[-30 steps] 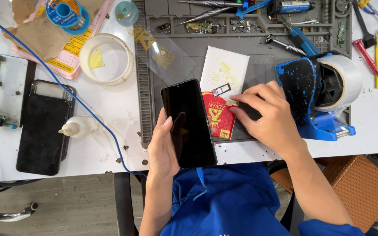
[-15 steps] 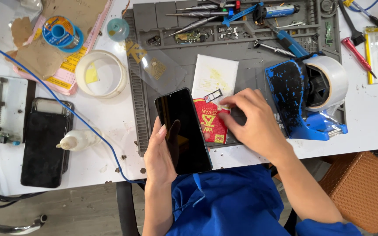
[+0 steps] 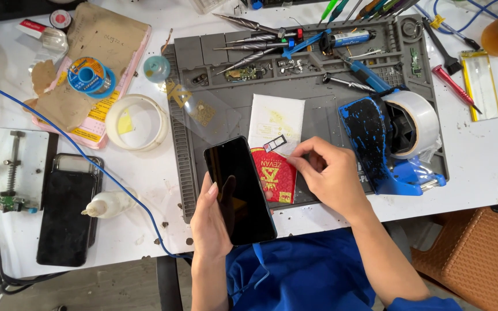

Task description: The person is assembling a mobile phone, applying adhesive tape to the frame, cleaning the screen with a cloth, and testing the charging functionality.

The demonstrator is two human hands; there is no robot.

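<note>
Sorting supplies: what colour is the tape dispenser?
Blue, with black scuffs, in the head view: tape dispenser.

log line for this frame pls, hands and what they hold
left hand: holds black phone, screen up | right hand: fingertips pinched beside SIM tray | surface: grey repair mat | nearby: tape dispenser

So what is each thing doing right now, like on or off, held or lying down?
Phone: screen dark, held in the left hand.
Right hand: fingertips pinched together over the red packet; what they pinch is too small to tell.
Card tray: lying loose on the white paper.
Tape roll: mounted in its blue holder.
Second phone: lying flat, screen dark.
</note>
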